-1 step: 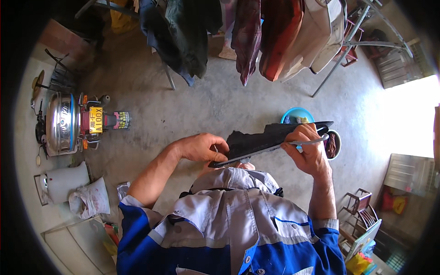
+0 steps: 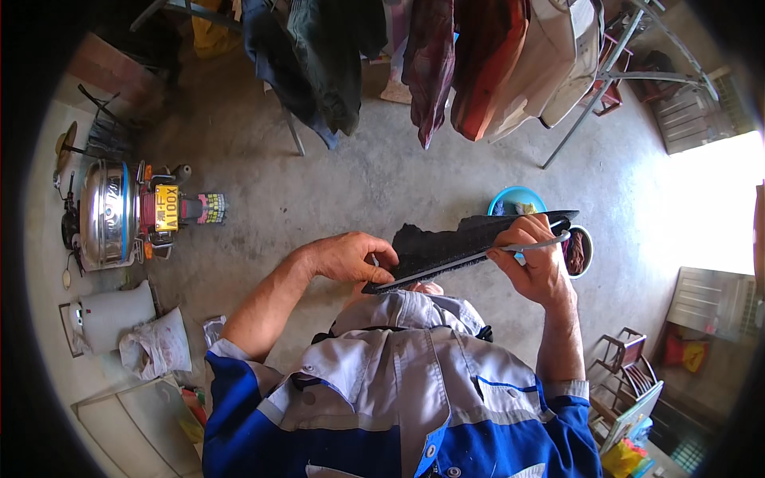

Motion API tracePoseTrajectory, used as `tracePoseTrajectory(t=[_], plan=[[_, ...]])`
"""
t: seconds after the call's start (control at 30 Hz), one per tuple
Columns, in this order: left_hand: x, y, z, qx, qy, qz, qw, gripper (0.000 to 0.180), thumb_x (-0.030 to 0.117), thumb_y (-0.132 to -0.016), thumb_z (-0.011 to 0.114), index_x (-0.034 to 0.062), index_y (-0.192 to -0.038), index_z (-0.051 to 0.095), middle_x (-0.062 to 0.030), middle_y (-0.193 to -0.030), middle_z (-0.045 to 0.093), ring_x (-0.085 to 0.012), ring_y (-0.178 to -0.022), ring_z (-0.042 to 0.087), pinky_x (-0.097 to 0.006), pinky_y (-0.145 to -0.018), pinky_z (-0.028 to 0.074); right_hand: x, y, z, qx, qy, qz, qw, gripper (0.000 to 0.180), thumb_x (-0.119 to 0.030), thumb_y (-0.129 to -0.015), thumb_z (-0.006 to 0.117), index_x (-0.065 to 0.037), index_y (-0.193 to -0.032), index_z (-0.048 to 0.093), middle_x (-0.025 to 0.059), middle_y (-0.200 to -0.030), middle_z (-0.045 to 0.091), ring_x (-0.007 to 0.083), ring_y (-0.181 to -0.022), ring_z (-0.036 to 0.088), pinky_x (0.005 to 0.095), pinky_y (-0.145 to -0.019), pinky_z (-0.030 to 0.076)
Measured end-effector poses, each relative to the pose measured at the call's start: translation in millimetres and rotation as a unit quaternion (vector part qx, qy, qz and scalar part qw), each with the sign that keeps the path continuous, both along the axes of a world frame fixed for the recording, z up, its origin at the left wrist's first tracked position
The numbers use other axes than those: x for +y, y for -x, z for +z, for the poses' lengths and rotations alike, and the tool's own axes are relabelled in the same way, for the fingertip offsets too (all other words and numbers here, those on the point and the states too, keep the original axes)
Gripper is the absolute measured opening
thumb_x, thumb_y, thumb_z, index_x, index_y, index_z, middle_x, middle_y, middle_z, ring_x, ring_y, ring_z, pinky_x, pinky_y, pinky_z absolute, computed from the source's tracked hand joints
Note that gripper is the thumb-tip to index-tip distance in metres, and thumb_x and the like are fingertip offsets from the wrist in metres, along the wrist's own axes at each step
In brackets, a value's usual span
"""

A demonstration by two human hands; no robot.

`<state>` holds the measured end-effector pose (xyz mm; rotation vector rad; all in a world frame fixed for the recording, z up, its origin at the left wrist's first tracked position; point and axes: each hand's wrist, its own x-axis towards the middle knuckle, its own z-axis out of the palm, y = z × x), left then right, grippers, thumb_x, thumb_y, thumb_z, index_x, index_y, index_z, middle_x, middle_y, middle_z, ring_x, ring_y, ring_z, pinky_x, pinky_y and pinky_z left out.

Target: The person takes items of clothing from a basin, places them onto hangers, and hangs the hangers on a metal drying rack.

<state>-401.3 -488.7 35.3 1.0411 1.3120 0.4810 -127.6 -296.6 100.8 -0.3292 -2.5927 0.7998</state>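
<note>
Black cloth [image 2: 438,247], mid-frame, has shifted slightly; right hand [image 2: 530,259] is closed on it and a gray hanger [image 2: 550,241], left hand [image 2: 351,256] half-curled against its left end, grip unclear.

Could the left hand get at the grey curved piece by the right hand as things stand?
Probably not without shifting: the left hand is at the left end of the black cloth, while the grey curved piece lies toward the other end, with the right hand right against it.

the jacket [image 2: 358,434] is grey above, blue below, with flapped pockets [image 2: 335,370] and buttons [image 2: 431,451].
</note>
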Motion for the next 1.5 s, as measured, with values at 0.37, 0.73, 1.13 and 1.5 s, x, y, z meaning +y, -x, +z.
tracePoseTrajectory(t=[0.37,0.73,1.13,1.5], plan=[[-8.1,-22.6,10.8,0.305,-0.352,0.121,0.877,0.013,-0.001,-0.081,0.056,-0.0008,-0.093,0.060,-0.0161,-0.083,0.063,-0.0372,-0.077,0.064,-0.044,-0.068,0.053,2.4,-4.1,-6.2,-0.006,-0.007,-0.029,1.000,0.015,-0.015,-0.082,0.076,-0.009,-0.083,0.062,0.0061,-0.075,0.059,0.0259,-0.072,0.057,0.0390,-0.070,0.040],[-28.9,-38.0,17.6,0.412,-0.422,0.194,0.784,0.019,-0.007,-0.072,0.058,0.0011,-0.090,0.055,-0.0130,-0.082,0.058,-0.0331,-0.072,0.061,-0.041,-0.062,0.051,5.5,-2.3,-10.8,-0.026,-0.010,-0.086,0.996,0.015,-0.012,-0.081,0.075,-0.007,-0.085,0.061,0.0068,-0.074,0.056,0.0266,-0.070,0.055,0.0391,-0.067,0.040],[-37.5,-55.7,3.7,0.317,-0.406,0.306,0.801,0.018,-0.006,-0.076,0.059,0.0020,-0.092,0.058,-0.0133,-0.082,0.061,-0.0304,-0.064,0.062,-0.039,-0.056,0.050,-5.2,22.1,-13.2,-0.063,0.019,0.020,0.998,0.013,-0.015,-0.082,0.073,-0.008,-0.083,0.062,0.0071,-0.078,0.060,0.0265,-0.075,0.059,0.0385,-0.072,0.041],[-47.8,-48.3,15.6,0.393,-0.433,0.209,0.784,0.022,0.002,-0.074,0.070,0.0024,-0.093,0.059,-0.0141,-0.095,0.060,-0.0334,-0.086,0.058,-0.045,-0.073,0.048,-17.5,27.8,-35.5,0.066,0.011,-0.022,0.997,0.016,-0.020,-0.083,0.072,-0.009,-0.084,0.061,0.0055,-0.075,0.054,0.0247,-0.074,0.057,0.0388,-0.073,0.039]])
